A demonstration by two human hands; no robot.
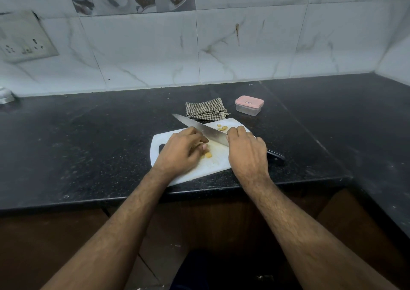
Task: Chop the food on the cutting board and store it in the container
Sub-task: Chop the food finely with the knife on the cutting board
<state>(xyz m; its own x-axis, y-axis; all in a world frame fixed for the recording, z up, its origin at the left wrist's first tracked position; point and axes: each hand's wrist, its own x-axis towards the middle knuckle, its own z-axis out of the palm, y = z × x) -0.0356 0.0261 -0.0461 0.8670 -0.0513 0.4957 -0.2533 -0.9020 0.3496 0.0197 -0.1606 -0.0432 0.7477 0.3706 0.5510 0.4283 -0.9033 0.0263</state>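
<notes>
At a black kitchen counter [88, 134], a person's right hand [246, 154] grips a chef's knife [204, 131], its blade angled across a white cutting board [213, 165]. The left hand [182, 152], fingers curled, holds down yellowish food [208, 155] beside the blade; more cut pieces [222, 127] lie beyond it. A pink-lidded container [249, 105] sits closed behind the board, near a checked cloth [205, 109].

a home kitchen: dark stone counter [88, 134], marble-look wall tiles [244, 45], cutting board [177, 176].
</notes>
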